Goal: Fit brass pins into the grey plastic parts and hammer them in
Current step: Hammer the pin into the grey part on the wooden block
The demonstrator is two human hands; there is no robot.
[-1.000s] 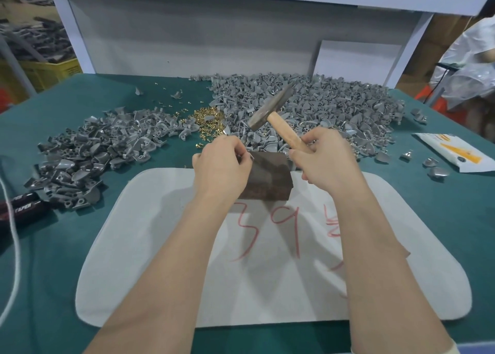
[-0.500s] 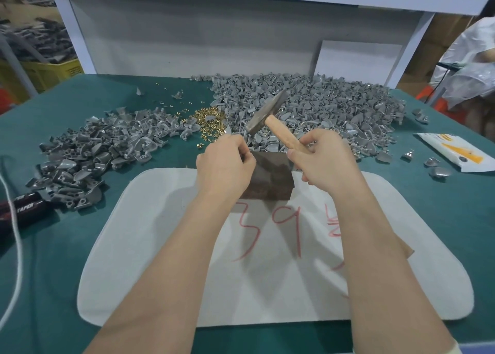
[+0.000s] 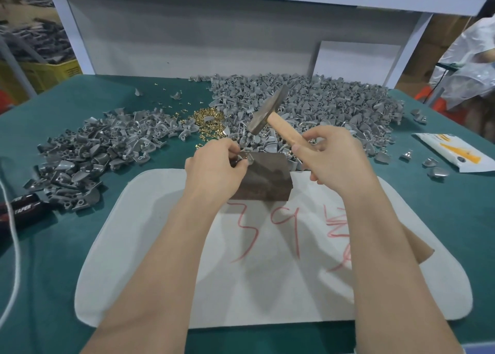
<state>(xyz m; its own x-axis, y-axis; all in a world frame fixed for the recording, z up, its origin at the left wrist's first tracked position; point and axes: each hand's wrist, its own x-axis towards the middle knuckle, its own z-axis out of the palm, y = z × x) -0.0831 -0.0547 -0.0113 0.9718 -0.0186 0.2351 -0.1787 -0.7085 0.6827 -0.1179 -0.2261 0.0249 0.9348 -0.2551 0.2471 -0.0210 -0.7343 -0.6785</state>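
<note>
Lining up the next tap, lol.
Pinching a grey part [image 3: 247,157] with left hand [image 3: 214,166] fingers at the dark block's [image 3: 263,185] far-left corner; gripping the hammer [image 3: 278,124] in the right hand [image 3: 334,163], with head raised just up-right of the part, handle slanting back right.

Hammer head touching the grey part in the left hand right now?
Apart. Head view: the hammer head is raised, with pile pieces visible between its face and the grey part pinched by the left hand.
</note>
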